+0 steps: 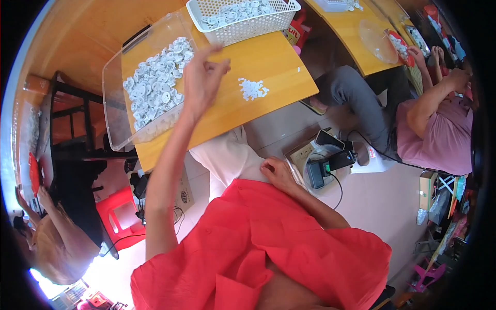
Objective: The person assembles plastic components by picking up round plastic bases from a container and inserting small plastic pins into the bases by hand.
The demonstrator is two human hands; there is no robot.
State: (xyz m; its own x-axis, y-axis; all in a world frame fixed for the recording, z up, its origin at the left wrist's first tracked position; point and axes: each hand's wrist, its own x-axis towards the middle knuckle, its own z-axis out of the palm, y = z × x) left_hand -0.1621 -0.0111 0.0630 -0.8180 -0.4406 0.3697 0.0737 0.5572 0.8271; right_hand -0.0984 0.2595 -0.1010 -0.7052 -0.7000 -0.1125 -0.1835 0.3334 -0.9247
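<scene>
My left hand (202, 85) is raised above the yellow wooden table (268, 57), its fingers apart and slightly bent, with nothing visible in them. It is beside a clear plastic bin (116, 95) that holds a heap of small round white-grey plastic parts (157, 82). To the right of the hand lies a small pile of tiny white pieces (253, 89) on the tabletop. My right hand (279, 173) rests on my thigh below the table edge, its fingers loosely bent and nothing seen in them.
A white perforated basket (248, 32) with similar parts stands at the table's far edge. On the right, a person in a pink shirt (439, 124) works at another table; one more person (64, 237) is at the left. A red stool (121, 214) and an open box with electrical devices (320, 165) sit low beside me.
</scene>
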